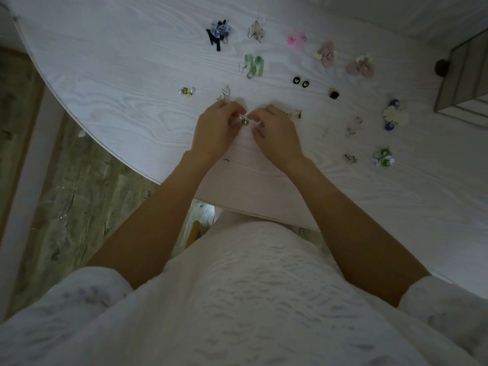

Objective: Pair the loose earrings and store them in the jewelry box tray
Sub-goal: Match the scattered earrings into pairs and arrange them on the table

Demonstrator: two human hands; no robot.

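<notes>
Gold-toned and tiny, small earring [245,121] pinched between both hands above the middle of the table [118,75], a little in from its near edge. Left hand [217,128] curled with fingertips closed on the piece from one side; right hand [274,133] likewise curled, thumb and forefinger meeting it from the other. Likely featherweight, stiff at the metal, with thin hooks or posts that bend easily and slip from dry fingers; best held by the solid body, not the wire. Hard to tell whether one earring or two sits in the pinch, since fingers cover most of it. Another gold bit [295,114] peeks out just beyond the right hand's knuckles, partly hidden. Grouped toward the far edge: black-and-blue cluster [219,31], pale hook pair [256,33], green pair [253,66], pink piece [297,38], mauve flower pairs [343,59]. Nearer the middle: black studs [301,81], dark round piece [334,94], clear piece [225,92], small gold piece [187,91]. Toward the right edge: blue-and-cream pair [394,114], green-and-white pair [384,157], faint pale bits [352,125] too dim to identify. Jewelry box [464,83] cut off at the right edge of view; tray inside not visible. Dim light blurs fine detail throughout.
</notes>
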